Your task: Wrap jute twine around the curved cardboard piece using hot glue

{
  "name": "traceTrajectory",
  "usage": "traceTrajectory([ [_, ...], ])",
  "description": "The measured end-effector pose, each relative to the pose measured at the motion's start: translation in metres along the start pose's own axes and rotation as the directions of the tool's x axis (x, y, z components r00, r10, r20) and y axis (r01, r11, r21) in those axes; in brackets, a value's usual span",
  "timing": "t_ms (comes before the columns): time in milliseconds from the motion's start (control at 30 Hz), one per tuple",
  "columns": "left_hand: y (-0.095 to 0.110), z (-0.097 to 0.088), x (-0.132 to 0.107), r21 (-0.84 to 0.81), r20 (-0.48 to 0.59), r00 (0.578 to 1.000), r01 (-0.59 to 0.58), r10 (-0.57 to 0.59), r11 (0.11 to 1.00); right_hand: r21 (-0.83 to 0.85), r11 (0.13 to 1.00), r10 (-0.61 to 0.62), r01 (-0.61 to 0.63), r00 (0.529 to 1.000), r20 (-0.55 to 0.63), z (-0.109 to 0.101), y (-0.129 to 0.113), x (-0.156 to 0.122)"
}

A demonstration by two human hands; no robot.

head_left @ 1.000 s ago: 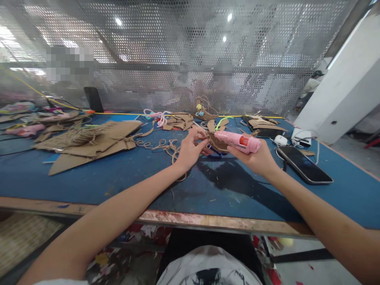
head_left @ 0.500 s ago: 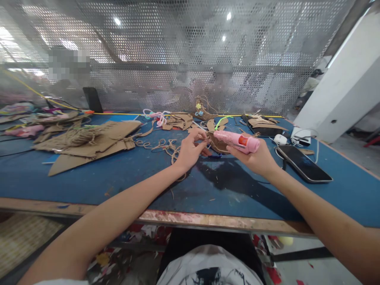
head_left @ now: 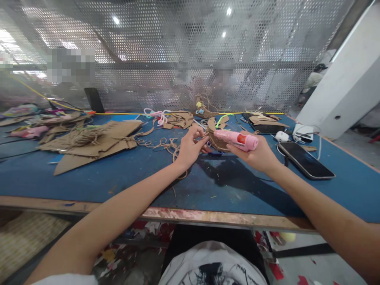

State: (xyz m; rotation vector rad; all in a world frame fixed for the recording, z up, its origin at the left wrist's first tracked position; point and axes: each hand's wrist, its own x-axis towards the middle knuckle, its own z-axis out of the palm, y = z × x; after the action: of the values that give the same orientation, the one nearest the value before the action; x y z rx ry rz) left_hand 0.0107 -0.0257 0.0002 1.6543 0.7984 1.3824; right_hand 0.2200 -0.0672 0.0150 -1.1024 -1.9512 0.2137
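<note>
My right hand (head_left: 259, 158) is closed around a pink hot glue gun (head_left: 236, 139), whose nozzle end points left toward a curved brown cardboard piece (head_left: 219, 145). That piece appears to have twine along its edge. At its left end my left hand (head_left: 191, 148) pinches the twine, thumb and forefinger together, though the fingers partly hide the grip. Loose twine (head_left: 170, 147) trails over the blue table left of this hand. Something dark blue (head_left: 215, 153) lies under the cardboard piece, mostly covered.
Large cardboard sheets (head_left: 118, 130) with a twine bundle (head_left: 87, 136) lie at left. Behind my hands are cardboard scraps (head_left: 181, 119), pink pipe cleaners (head_left: 162, 116) and a decorated twine-covered crescent (head_left: 204, 111). A phone (head_left: 307, 160) and white charger (head_left: 282, 136) lie right. A perforated metal screen (head_left: 142, 59) stands behind.
My left fingers have shifted slightly at the left end of the cardboard piece. The glue gun stays almost in place in my right hand. The view has tilted a little.
</note>
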Motion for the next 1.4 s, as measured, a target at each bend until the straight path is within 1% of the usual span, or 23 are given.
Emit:
traceTrajectory([
  [100,0.000,0.001,0.001,-0.023,0.000,0.999,0.034,-0.034,0.999,-0.191,0.978,-0.081,0.082,0.997,0.015,0.001,0.002,0.001],
  [200,-0.003,0.000,0.005,-0.097,-0.056,0.991,0.116,-0.122,0.988,-0.433,0.877,-0.221,0.206,0.975,0.017,0.001,0.006,0.003],
  [233,-0.004,-0.001,0.006,-0.127,-0.088,0.984,0.146,-0.158,0.981,-0.501,0.839,-0.246,0.211,0.969,-0.003,0.000,0.008,0.004],
  [300,-0.006,-0.002,0.009,-0.176,-0.163,0.962,0.191,-0.220,0.966,-0.590,0.797,-0.232,0.131,0.968,-0.098,-0.003,0.014,0.007],
  [333,-0.006,-0.003,0.010,-0.196,-0.198,0.949,0.208,-0.247,0.958,-0.606,0.794,-0.190,0.053,0.968,-0.164,-0.006,0.018,0.009],
  [400,-0.007,-0.003,0.011,-0.241,-0.256,0.920,0.236,-0.296,0.941,-0.580,0.803,-0.050,-0.141,0.953,-0.300,-0.013,0.030,0.013],
  [467,-0.006,-0.003,0.011,-0.295,-0.285,0.892,0.267,-0.352,0.917,-0.504,0.791,0.152,-0.348,0.909,-0.388,-0.021,0.046,0.017],
  [533,-0.004,-0.002,0.011,-0.342,-0.291,0.868,0.299,-0.403,0.891,-0.423,0.744,0.357,-0.517,0.843,-0.403,-0.027,0.065,0.020],
  [567,-0.003,-0.002,0.010,-0.364,-0.290,0.859,0.309,-0.422,0.879,-0.400,0.720,0.431,-0.568,0.816,-0.385,-0.029,0.074,0.021],
  [600,-0.001,-0.001,0.010,-0.387,-0.288,0.853,0.313,-0.436,0.867,-0.398,0.698,0.479,-0.595,0.801,-0.358,-0.031,0.082,0.021],
  [633,0.001,-0.001,0.010,-0.417,-0.284,0.849,0.310,-0.446,0.855,-0.416,0.687,0.508,-0.596,0.803,-0.313,-0.031,0.089,0.021],
  [733,0.006,0.000,0.009,-0.545,-0.250,0.838,0.291,-0.484,0.786,-0.492,0.697,0.531,-0.522,0.837,-0.134,-0.026,0.097,0.020],
  [800,0.010,0.002,0.008,-0.608,-0.213,0.834,0.296,-0.510,0.737,-0.483,0.762,0.471,-0.432,0.881,-0.044,-0.017,0.091,0.019],
  [833,0.012,0.004,0.007,-0.625,-0.197,0.832,0.301,-0.519,0.720,-0.438,0.818,0.407,-0.372,0.913,-0.015,-0.012,0.085,0.018],
  [900,0.015,0.008,0.004,-0.637,-0.174,0.834,0.310,-0.523,0.706,-0.236,0.944,0.250,-0.232,0.967,0.047,0.001,0.068,0.017],
  [933,0.016,0.010,0.003,-0.643,-0.162,0.837,0.313,-0.523,0.699,-0.092,0.978,0.196,-0.189,0.978,0.075,0.008,0.059,0.016],
  [967,0.017,0.013,0.001,-0.651,-0.146,0.840,0.316,-0.523,0.690,0.061,0.982,0.174,-0.181,0.979,0.108,0.015,0.049,0.016],
  [1033,0.018,0.019,-0.004,-0.668,-0.105,0.845,0.330,-0.524,0.666,0.333,0.921,0.156,-0.205,0.973,0.169,0.028,0.031,0.014],
  [1100,0.017,0.025,-0.009,-0.678,-0.060,0.851,0.349,-0.522,0.647,0.540,0.805,0.159,-0.246,0.966,0.203,0.038,0.016,0.012],
  [1133,0.016,0.028,-0.011,-0.678,-0.040,0.858,0.353,-0.512,0.644,0.608,0.746,0.184,-0.273,0.961,0.205,0.041,0.011,0.011],
  [1233,0.015,0.034,-0.017,-0.671,0.017,0.893,0.344,-0.450,0.657,0.716,0.617,0.283,-0.327,0.941,0.186,0.043,0.003,0.008],
  [1300,0.014,0.036,-0.018,-0.652,0.053,0.909,0.345,-0.413,0.675,0.740,0.581,0.326,-0.339,0.930,0.169,0.041,0.003,0.007],
  [1400,0.014,0.035,-0.018,-0.615,0.091,0.919,0.355,-0.384,0.704,0.747,0.566,0.348,-0.349,0.922,0.168,0.038,0.006,0.007],
])
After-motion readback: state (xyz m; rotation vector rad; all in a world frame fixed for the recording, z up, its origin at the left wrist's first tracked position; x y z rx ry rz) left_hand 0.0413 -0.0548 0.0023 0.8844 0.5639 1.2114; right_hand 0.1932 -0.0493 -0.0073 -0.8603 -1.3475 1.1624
